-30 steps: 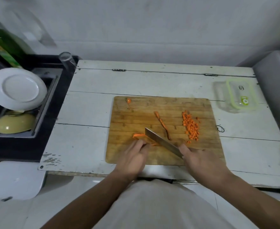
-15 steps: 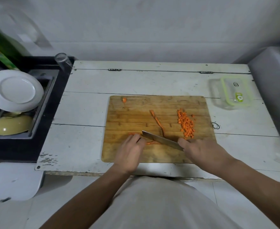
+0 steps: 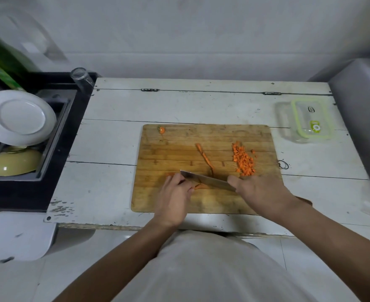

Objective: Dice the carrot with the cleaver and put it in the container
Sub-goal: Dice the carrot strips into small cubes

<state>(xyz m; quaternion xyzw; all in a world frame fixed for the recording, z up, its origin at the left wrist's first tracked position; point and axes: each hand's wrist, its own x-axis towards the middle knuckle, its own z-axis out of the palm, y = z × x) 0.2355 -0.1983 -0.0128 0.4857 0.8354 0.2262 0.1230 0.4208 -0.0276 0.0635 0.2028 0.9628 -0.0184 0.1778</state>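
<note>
A wooden cutting board (image 3: 175,149) lies on the white table. My right hand (image 3: 260,190) grips the handle of the cleaver (image 3: 205,179), whose blade lies across a carrot piece (image 3: 199,186) near the board's front. My left hand (image 3: 175,192) holds that carrot piece down with curled fingers, right beside the blade. A pile of diced carrot (image 3: 244,160) lies on the board's right side. A thin carrot strip (image 3: 205,158) lies in the middle and a carrot end (image 3: 162,130) at the far left corner. The clear container (image 3: 286,120) with its green-rimmed lid (image 3: 312,118) stands at the table's right.
A black sink (image 3: 55,136) at the left holds a white plate (image 3: 18,116), a yellow bowl (image 3: 14,162) and a glass (image 3: 81,78). A grey bin (image 3: 360,118) stands at the right edge. A small black ring (image 3: 283,165) lies beside the board. A white stool (image 3: 16,234) stands lower left.
The cleaver blade has moved a little left along the carrot piece, and my left hand's fingers have drawn back with it. The view has shifted slightly.
</note>
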